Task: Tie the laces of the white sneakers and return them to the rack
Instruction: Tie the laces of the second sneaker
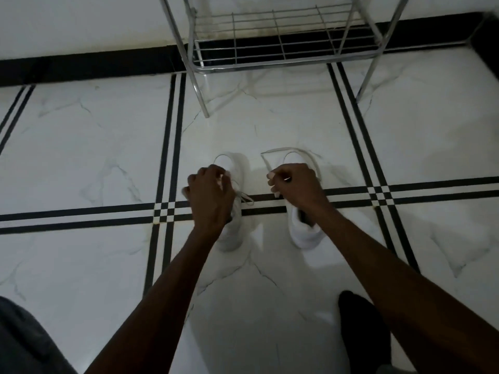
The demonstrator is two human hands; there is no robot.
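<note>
- Sitting side by side on the white marble floor (81,147): two white sneakers, toes pointing far, toward the wire rack (280,44).
- Left hand (209,197) is covering the left sneaker (235,233), fingers curled over its laces; actual grip is hard to tell.
- Right hand (298,186) is hovering over the right sneaker (305,233), fingers pinching a lace (290,150) that is looping past the toe.
- Rack is standing empty-shelved at the far wall, apart from both sneakers.

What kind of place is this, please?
Probably a home entryway or hallway. The floor is glossy white marble-look tile with black stripes, an empty metal shoe rack stands against the wall, and white sneakers sit on the floor before it.
</note>
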